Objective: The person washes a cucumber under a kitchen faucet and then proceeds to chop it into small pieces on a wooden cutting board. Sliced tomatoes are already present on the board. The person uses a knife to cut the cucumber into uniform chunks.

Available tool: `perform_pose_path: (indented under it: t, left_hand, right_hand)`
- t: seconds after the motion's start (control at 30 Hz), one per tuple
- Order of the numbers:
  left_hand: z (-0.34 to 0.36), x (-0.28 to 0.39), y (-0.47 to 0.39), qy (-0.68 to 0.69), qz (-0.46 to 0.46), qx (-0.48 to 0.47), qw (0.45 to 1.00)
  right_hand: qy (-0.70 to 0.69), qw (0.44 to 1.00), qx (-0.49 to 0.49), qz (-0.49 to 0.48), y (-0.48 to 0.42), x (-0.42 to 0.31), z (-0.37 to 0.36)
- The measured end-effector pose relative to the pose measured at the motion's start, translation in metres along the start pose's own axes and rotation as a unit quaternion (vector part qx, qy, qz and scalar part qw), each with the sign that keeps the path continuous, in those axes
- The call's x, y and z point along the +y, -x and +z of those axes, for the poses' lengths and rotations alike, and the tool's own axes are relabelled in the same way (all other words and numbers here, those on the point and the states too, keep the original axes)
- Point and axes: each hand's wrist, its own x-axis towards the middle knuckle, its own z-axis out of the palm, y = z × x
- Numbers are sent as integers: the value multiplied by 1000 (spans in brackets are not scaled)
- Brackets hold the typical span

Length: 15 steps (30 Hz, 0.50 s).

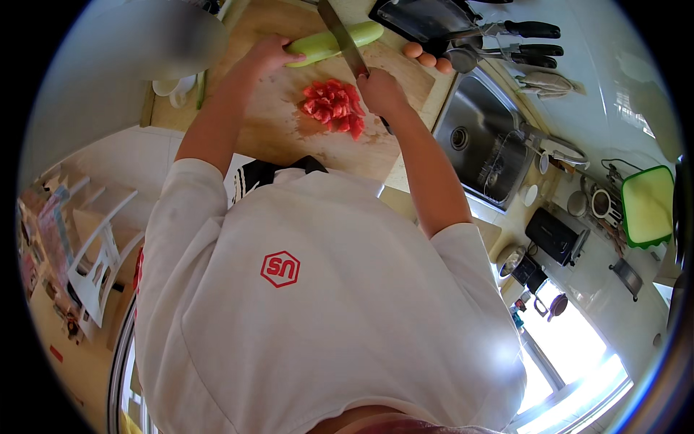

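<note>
My left hand (274,53) grips the left end of a pale green, elongated vegetable (320,45) lying on a wooden cutting board (265,119). In my right hand (381,91) is the handle of a broad-bladed kitchen knife (347,45). Its blade crosses the vegetable right of its middle; whether it has entered the flesh I cannot tell. A pile of cut red pieces, apparently tomato (333,106), rests on the board between my forearms, just below the vegetable.
Several brown eggs (427,59) sit right of the board, near hanging utensils with black handles (534,49). Beyond them is a stainless steel sink (463,111) with a wire basket (499,163). White cups (181,89) stand left of the board.
</note>
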Motion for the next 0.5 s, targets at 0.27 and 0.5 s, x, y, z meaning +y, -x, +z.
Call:
perform_pose_path:
  t: [0.27,0.5]
  left_hand:
    - [-18,6,-11,-48,-21,-75,996]
    - [-15,-3,-16,-62,-10,-84,995]
  right_hand:
    - [1,999,9,-31,-33,7,16]
    - [15,999,12,-37,-46,1,19]
